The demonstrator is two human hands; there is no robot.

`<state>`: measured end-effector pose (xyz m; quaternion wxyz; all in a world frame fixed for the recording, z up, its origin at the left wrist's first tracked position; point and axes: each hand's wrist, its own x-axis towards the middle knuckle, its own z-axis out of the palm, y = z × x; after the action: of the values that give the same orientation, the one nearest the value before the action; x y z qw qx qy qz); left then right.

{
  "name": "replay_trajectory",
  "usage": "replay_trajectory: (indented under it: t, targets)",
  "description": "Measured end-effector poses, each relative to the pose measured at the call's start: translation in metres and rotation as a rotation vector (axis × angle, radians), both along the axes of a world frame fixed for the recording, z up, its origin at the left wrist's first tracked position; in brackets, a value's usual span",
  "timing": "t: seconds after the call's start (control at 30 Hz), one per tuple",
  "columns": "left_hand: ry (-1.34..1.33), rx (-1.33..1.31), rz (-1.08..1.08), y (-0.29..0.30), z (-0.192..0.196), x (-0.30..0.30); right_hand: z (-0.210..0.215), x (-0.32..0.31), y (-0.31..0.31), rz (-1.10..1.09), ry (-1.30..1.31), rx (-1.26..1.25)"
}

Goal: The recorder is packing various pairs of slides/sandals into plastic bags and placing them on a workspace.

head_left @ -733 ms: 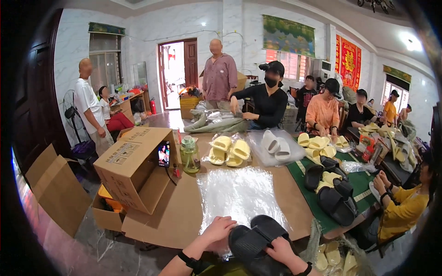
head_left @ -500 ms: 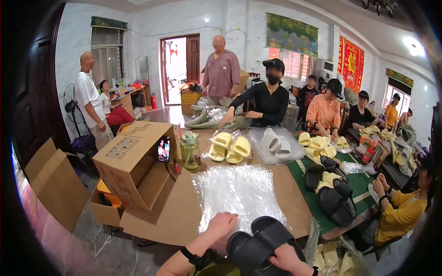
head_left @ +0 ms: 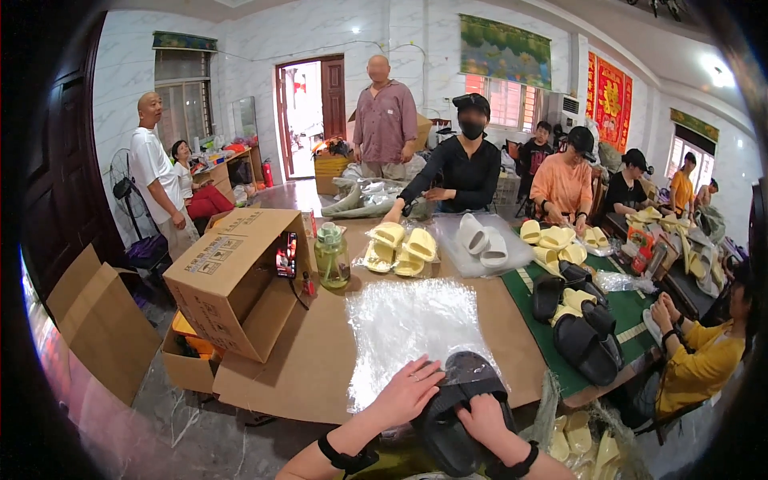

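Observation:
A pair of black slippers (head_left: 448,424), pressed together, is at the table's near edge. My right hand (head_left: 486,418) grips them, its fingers tucked in at the strap. Clear film glints over the toe end (head_left: 472,368), which lies on a stack of clear plastic bags (head_left: 412,320). My left hand (head_left: 412,390) rests on the film beside the slippers, with fingers stretched out and somewhat apart. Whether its thumb pinches the film, I cannot make out.
A cardboard box (head_left: 216,280) with a phone (head_left: 286,254) and a green bottle (head_left: 331,256) stand left. Bagged yellow slippers (head_left: 400,248) and white slippers (head_left: 482,242) lie beyond. On the right, more black slippers (head_left: 588,348) cover a green mat (head_left: 552,376). Several people surround the tables.
The black slippers have turned and moved forward onto the bags, closing together. My left hand has shifted right beside them. Across the table, a person's hand has come down behind the yellow slippers.

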<state>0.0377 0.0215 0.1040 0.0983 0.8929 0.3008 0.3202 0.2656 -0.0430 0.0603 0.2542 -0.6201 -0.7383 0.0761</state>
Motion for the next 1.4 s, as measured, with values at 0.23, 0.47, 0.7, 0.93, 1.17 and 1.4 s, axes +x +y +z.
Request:
replay_trajectory:
  t: [0.23,0.47,0.7,0.93,1.17,1.4]
  targets:
    - [-0.039,-0.146,-0.118,-0.004,0.02,0.006,-0.016,-0.033,0.056,0.061,0.017,0.08]
    - [-0.102,-0.171,-0.26,-0.002,0.019,0.0,-0.017,-0.064,0.133,-0.047,0.021,0.066]
    - [-0.094,-0.091,-0.265,0.0,0.02,-0.019,0.011,-0.089,0.186,-0.31,0.063,0.097]
    - [-0.003,0.036,0.104,-0.005,-0.013,-0.041,-0.018,-0.089,0.181,-0.223,0.197,0.106]
    - [-0.029,-0.299,0.506,-0.031,-0.045,-0.069,0.007,-0.022,0.047,0.272,0.171,0.102]
    - [-0.219,-0.642,0.493,-0.037,-0.041,-0.074,0.012,0.037,0.003,-0.163,0.321,0.273]
